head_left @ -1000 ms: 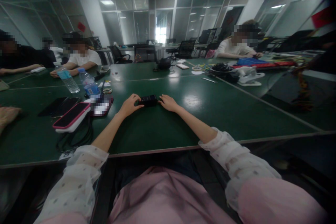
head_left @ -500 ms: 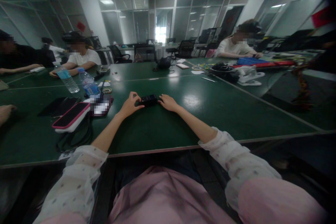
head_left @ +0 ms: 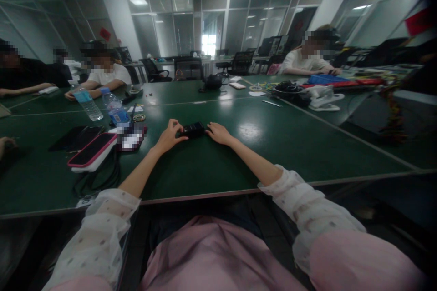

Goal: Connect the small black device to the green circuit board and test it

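Black box [head_left: 194, 130] on green table [head_left: 218, 168], center of frame; left hand [head_left: 169, 136] half-curled, thumb and fingers at box's left end, can't tell if gripping; right hand [head_left: 219, 133] loosely bent, fingertips by right end, grip can't tell either; pink-rimmed phone [head_left: 94, 150] at frame left, water bottle [head_left: 116, 110] above it.

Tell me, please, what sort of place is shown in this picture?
Probably an office or shared workroom: it has a large green table, black chairs beyond it, and glass partitions at the back.
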### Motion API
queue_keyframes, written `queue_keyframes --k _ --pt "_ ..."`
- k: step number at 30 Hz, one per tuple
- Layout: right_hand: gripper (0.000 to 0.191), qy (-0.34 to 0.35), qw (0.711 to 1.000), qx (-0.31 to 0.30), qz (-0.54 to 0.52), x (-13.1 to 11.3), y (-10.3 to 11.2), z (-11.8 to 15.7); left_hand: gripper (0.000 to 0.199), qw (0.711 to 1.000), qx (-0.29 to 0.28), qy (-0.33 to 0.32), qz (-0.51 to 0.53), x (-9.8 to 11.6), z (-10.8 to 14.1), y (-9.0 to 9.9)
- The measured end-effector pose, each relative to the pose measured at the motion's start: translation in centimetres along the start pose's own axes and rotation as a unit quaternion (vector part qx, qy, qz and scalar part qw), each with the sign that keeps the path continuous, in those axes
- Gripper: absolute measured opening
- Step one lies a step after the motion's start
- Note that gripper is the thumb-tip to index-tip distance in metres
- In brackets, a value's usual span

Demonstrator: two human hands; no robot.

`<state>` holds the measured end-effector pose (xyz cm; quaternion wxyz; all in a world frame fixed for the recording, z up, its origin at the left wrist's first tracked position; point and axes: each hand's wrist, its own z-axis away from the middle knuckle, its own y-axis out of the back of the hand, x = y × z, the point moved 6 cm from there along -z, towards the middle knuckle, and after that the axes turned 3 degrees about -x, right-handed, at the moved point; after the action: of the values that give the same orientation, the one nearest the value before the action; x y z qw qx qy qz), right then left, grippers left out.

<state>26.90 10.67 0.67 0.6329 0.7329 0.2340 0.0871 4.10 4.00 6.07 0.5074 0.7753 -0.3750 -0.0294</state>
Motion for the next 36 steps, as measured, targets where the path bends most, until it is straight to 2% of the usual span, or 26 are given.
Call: queue_keyframes --k 7,19,30,36 --pt "0.057 -0.004 1.000 -0.005 -0.001 -0.2 0.2 0.1 0.034 1.000 0.022 0.008 0.007 -0.5 0.0 0.5" --pt "0.058 -0.002 1.000 -0.010 -0.006 -0.5 0.5 0.3 0.034 1.000 0.000 0.017 0.012 -1.4 -0.2 0.0" --pt "0.057 -0.004 1.000 -0.009 -0.005 -0.4 0.5 0.3 0.034 1.000 0.000 0.002 -0.009 -0.9 -0.2 1.0" --pt "0.057 -0.004 1.000 -0.005 0.000 -0.3 0.3 0.2 0.032 1.000 -0.007 -0.002 0.002 -1.3 -0.4 0.4"
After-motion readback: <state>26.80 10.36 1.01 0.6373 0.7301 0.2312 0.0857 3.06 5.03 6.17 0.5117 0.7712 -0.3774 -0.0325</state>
